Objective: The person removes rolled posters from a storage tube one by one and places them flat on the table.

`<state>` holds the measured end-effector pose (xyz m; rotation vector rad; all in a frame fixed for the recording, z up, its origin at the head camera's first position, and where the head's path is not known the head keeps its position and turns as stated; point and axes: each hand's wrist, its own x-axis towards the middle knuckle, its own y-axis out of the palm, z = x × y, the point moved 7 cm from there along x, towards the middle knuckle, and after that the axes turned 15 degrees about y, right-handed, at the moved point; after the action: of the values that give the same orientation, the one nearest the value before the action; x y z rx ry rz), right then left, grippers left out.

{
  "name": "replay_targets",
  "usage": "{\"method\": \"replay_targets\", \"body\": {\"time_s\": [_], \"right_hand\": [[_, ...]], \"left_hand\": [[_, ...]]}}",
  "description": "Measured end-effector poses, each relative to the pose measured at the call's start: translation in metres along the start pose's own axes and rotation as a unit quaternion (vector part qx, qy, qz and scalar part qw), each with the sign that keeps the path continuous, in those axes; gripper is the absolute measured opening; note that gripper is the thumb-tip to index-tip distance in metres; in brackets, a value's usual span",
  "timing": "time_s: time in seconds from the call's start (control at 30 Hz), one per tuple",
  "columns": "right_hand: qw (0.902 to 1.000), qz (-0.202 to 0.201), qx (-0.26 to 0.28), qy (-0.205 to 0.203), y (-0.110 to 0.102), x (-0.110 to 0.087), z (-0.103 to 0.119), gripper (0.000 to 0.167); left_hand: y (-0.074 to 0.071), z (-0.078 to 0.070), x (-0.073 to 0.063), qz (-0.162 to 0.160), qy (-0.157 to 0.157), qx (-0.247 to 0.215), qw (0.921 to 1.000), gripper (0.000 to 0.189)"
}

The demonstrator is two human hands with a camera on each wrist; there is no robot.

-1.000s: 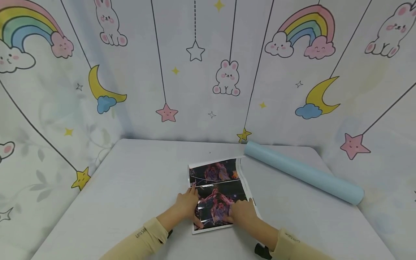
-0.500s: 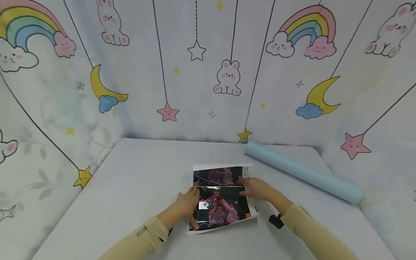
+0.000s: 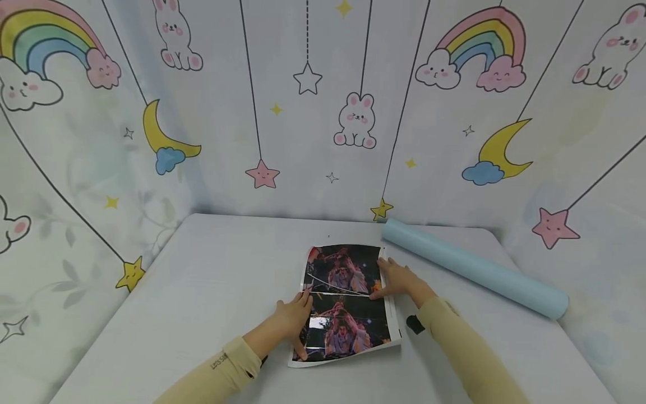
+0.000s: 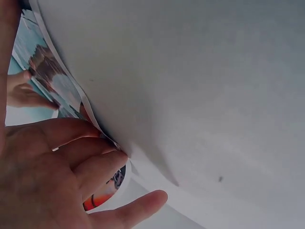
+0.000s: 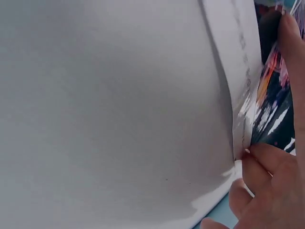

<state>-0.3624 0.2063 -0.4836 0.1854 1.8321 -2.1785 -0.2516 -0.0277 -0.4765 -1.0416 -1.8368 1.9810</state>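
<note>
A glossy printed sheet (image 3: 348, 328) with a white border lies on the white table, two similar dark pictures showing one above the other. At its left edge my left hand (image 3: 290, 318) rests with spread fingers, the thumb low on the sheet. My right hand (image 3: 402, 281) touches the right edge near the top, thumb and fingers apart. In the right wrist view, the right hand (image 5: 274, 179) has bent fingers at the white margin (image 5: 240, 109) and a thumb on the picture. The left wrist view shows the left hand (image 4: 71, 167) against the sheet's edge, one finger straight.
Behind the sheet to the right, a long pale blue roll (image 3: 474, 269) lies diagonally on the table (image 3: 227, 269). A patterned cloth wall (image 3: 303, 140) with rainbows, rabbits and stars borders the table at the back and sides.
My right hand has moved from the sheet's lower right up to its upper right edge. The curled upper part now lies flatter, showing more of the top picture. The left hand has stayed in place.
</note>
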Motion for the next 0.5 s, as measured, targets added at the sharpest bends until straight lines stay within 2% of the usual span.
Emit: {"method": "replay_targets", "body": {"time_s": [0.2, 0.5], "right_hand": [[0.9988, 0.030, 0.014, 0.036, -0.002, 0.009, -0.004, 0.120], [0.9978, 0.032, 0.013, 0.056, -0.003, 0.015, -0.003, 0.120]], "left_hand": [[0.003, -0.002, -0.002, -0.009, 0.008, -0.007, 0.9999, 0.126], [0.005, -0.002, -0.002, -0.004, 0.005, -0.003, 1.0000, 0.125]]}}
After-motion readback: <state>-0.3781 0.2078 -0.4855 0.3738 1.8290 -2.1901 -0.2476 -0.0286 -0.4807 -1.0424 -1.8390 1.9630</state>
